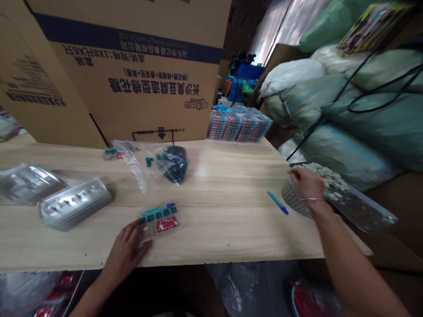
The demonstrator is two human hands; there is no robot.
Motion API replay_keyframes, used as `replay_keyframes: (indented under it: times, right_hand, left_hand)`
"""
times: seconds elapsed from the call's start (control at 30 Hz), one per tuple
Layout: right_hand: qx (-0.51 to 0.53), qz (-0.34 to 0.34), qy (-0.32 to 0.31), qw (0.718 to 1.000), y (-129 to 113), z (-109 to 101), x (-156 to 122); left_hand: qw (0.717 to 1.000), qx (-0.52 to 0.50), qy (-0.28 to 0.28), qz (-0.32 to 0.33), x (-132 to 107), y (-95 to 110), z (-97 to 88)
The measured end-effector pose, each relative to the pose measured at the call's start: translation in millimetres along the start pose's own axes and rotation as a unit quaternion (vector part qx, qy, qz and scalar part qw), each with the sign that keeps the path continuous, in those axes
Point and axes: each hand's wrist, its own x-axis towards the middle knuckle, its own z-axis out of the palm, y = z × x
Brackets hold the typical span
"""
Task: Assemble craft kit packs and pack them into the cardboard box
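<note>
My left hand grips the left end of a clear plastic blister tray at the table's front. A row of dark teal squares and a red card with white spots sit in the tray. Along its top edge lies a teal pen with a blue end. My right hand is over a grey perforated basket at the table's right end, its fingers curled and slightly blurred. Small pale green and white pieces are heaped beside it; whatever the fingers hold is hidden.
A large cardboard box stands at the back. A clear bag of dark teal pieces lies in front of it. Silvery clear trays are stacked left. Another teal pen lies near the basket. Packed bundles stand at the back right.
</note>
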Motion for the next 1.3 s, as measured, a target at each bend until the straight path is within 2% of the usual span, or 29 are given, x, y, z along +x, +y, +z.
replay_keyframes:
  times: [0.03,0.07,0.1,0.17,0.23,0.33,0.43,0.5,0.57,0.7,0.77,0.83,0.93,1.13,1.2,1.3]
  right_hand:
    - [0.085,-0.001,-0.026,0.996,-28.7,15.0,-14.0]
    - [0.183,0.013,-0.079,0.980,-58.1,32.2,-29.5]
    - [0.279,0.026,-0.153,0.948,-86.4,50.6,-45.7]
    - [0.324,0.012,-0.223,0.919,-132.9,85.4,-75.6]
    - [0.334,0.003,-0.252,0.908,-158.8,109.4,-96.9]
    - [0.320,0.011,-0.232,0.919,-158.2,119.0,-108.2]
    - [0.270,0.022,-0.196,0.943,-135.5,108.2,-107.2]
    - [0.223,0.009,-0.196,0.955,-125.8,99.1,-108.8]
    - [0.196,-0.011,-0.211,0.958,-126.9,93.0,-114.6]
    - [0.232,-0.042,-0.249,0.939,-153.6,91.7,-133.4]
    - [0.249,-0.057,-0.255,0.933,-168.3,93.4,-142.3]
    - [0.243,-0.065,-0.246,0.936,-178.1,94.5,-149.2]
    - [0.232,-0.060,-0.234,0.942,-181.6,93.8,-155.4]
    - [0.277,-0.045,-0.249,0.927,-175.4,90.2,-158.1]
    - [0.283,-0.051,-0.255,0.923,-175.2,89.5,-157.3]
    - [0.283,-0.075,-0.271,0.917,-175.8,87.6,-155.2]
  left_hand:
    - [1.000,0.004,-0.004,0.000,-0.3,-4.1,-2.2]
    - [1.000,0.007,-0.010,0.002,-0.1,-8.2,-4.2]
    - [1.000,0.009,-0.016,0.003,0.5,-12.0,-6.3]
    - [1.000,0.013,-0.027,0.007,2.0,-18.4,-11.1]
    - [0.999,0.018,-0.044,0.010,3.1,-22.0,-17.8]
    - [0.998,0.020,-0.052,0.003,6.8,-20.0,-29.7]
    - [1.000,-0.009,-0.026,-0.014,21.6,-5.4,-34.9]
    - [0.999,-0.048,-0.019,-0.008,40.9,13.2,-28.5]
    - [0.995,-0.094,-0.042,0.015,66.2,39.1,-12.8]
    - [0.974,-0.164,-0.151,0.039,117.8,100.5,35.5]
    - [0.969,-0.178,-0.170,-0.007,134.5,125.7,58.5]
    - [0.966,-0.183,-0.168,-0.069,142.5,141.5,75.3]
    - [0.960,-0.192,-0.169,-0.110,142.6,147.8,86.8]
    - [0.947,-0.239,-0.178,-0.123,137.7,140.4,87.4]
    - [0.946,-0.256,-0.168,-0.102,136.9,141.5,88.4]
    - [0.952,-0.257,-0.164,-0.030,134.3,145.3,89.6]
